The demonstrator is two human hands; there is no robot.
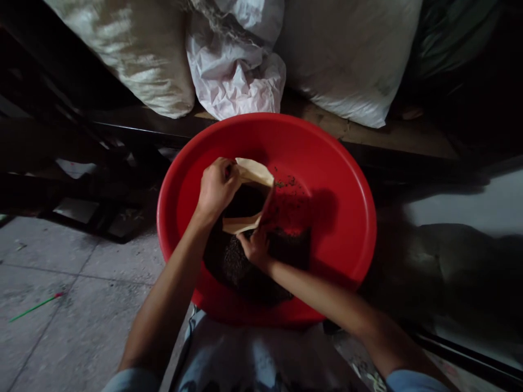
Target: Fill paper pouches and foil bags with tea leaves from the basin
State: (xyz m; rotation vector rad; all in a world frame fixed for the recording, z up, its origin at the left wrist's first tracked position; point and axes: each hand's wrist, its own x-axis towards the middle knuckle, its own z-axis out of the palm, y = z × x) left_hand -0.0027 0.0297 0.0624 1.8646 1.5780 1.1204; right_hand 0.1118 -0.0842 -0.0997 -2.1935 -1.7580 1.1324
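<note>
A pale, open-topped bag [255, 171] that looks like paper is between my hands, inside a large red basin [339, 228]. My left hand [218, 185] is closed on the far left part of its rim. At the near edge, my right hand [257, 247] pinches the bag, thumb toward the rim. The bag's inside looks dark; how full it is I cannot tell. Below it, a heap of dark, fine grains [237, 264] lies in the near left of the basin, with scattered bits farther back.
Behind the basin, a white sack [241, 81] and larger pale sacks [347, 60] stand on a low wooden ledge [388, 136]. Dark metal framing [122, 218] is at the left. A thin green stick [32, 309] lies on the grey tiled floor [102, 305].
</note>
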